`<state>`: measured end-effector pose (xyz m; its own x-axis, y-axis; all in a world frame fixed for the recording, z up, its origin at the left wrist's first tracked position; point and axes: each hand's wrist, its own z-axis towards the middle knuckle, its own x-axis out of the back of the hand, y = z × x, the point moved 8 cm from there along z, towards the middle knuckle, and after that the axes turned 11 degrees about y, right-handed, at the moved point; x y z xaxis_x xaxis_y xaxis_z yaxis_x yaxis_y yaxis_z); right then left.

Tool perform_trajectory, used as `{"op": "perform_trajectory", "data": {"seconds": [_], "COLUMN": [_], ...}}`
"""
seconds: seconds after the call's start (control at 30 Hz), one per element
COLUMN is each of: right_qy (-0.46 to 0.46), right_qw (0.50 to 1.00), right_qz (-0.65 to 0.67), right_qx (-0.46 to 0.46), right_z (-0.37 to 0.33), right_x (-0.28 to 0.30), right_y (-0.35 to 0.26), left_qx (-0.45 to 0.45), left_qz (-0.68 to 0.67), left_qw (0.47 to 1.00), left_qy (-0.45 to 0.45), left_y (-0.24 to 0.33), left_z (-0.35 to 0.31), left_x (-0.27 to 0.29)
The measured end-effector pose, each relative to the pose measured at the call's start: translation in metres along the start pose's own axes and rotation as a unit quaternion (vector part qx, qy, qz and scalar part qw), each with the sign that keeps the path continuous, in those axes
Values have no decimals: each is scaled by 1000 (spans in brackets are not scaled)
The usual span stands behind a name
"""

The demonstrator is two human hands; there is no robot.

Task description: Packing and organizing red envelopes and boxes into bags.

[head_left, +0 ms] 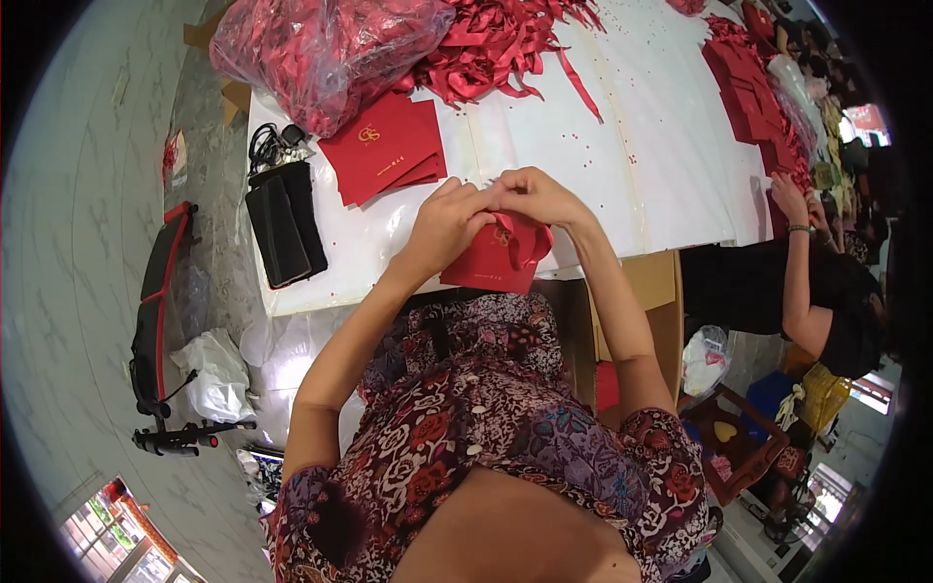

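Observation:
My left hand (449, 223) and my right hand (540, 199) meet over the table's near edge, fingertips pinched together at the top of a small red paper bag (486, 264). The bag has gold print on its front and hangs slightly tilted below my fingers. A red ribbon (526, 248) loops down over its right side; its upper end is hidden at my fingertips. Beyond my left hand lies a fanned stack of flat red paper bags (374, 146).
A clear plastic bag of red ribbons (306, 53) and a loose ribbon heap (496, 44) cover the far side. A black phone case (282, 228) and a coiled cable (267, 146) sit left. At right, a co-worker's arm (797, 262) reaches toward red bags. A cardboard box (641, 282) stands under the edge.

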<state>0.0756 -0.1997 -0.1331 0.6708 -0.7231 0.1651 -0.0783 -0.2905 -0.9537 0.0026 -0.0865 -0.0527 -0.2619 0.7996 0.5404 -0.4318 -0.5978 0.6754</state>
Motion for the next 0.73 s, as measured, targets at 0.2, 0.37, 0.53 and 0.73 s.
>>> {"op": "perform_trajectory", "data": {"seconds": [0.2,0.37,0.53,0.73], "right_qy": [106,274,293,200], "right_qw": [992,951,942,912], "right_qz": [-3,-132,-150,-346], "right_qx": [-69,60,65,97], "right_z": [23,23,3,12], "right_x": [7,38,57,5], "right_y": [18,2,0,-19], "left_qx": [63,71,129,121], "left_qz": [-41,-24,-28,170], "left_qw": [997,997,991,976], "left_qy": [-32,0,31,52], "left_y": [-20,-27,-38,-50], "left_z": [-7,-17,-23,-11], "left_x": [-5,-6,-3,-17]}}
